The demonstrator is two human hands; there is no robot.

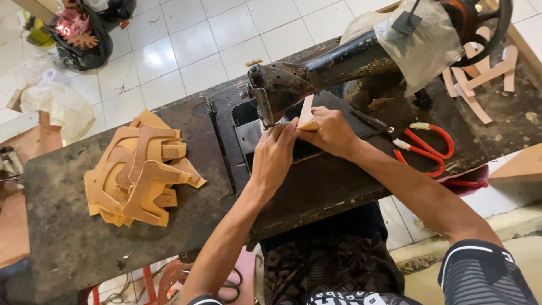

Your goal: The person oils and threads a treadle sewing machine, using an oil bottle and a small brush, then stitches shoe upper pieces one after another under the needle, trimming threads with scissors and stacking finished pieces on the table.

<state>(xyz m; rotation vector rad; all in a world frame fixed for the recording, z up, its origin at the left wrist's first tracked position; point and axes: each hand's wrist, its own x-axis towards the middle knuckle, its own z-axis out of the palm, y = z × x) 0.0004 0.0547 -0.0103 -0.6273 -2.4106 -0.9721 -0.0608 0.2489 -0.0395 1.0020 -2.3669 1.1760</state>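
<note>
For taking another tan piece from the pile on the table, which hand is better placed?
Probably the left hand. The pile of tan pieces lies on its side of the table, while the right hand pinches the tan strip at the sewing machine.

Matt tan leather piece, worn metal sewing machine

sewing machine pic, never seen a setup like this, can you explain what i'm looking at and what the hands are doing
This single picture comes from a camera worn on the person's head, looking down at their own hands. The dark object is an old sewing machine set in a worn table. Both hands meet beside its needle: the left hand and right hand pinch a small tan piece between them. A stack of similar tan cut pieces lies on the table's left side. Red-handled scissors lie to the right, and pale strips sit beyond the machine's wheel.
</note>
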